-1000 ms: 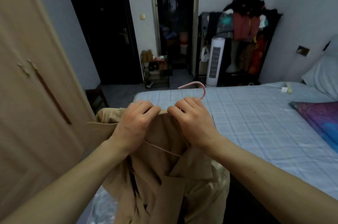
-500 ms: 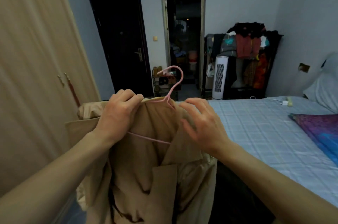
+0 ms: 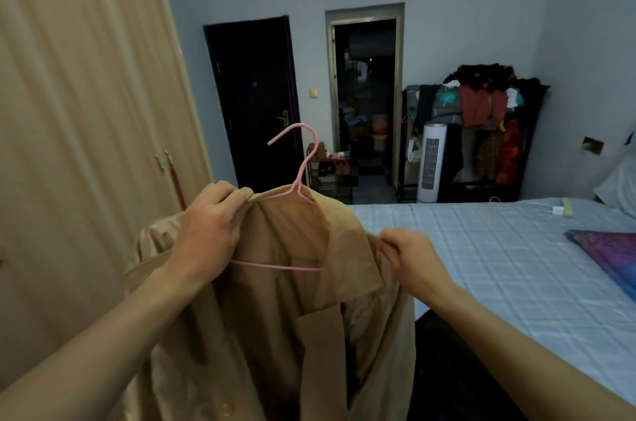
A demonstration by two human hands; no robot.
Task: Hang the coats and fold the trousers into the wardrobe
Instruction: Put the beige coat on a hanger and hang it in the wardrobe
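Note:
A beige coat hangs on a pink hanger in front of me, its hook pointing up and left. My left hand grips the coat's left shoulder together with the hanger's arm. My right hand pinches the coat's right shoulder edge beside the collar. The hanger's lower bar shows inside the open neck. The wardrobe stands shut on the left, its two small handles near the coat.
A bed with a pale checked sheet fills the right, with a purple cushion on it. Beyond it are a dark door, an open doorway, a white tower fan and a loaded clothes rack.
The coat and hanger have risen, the hook now standing upright. My right hand slid from the collar's middle out to the right shoulder. My view has tilted upward.

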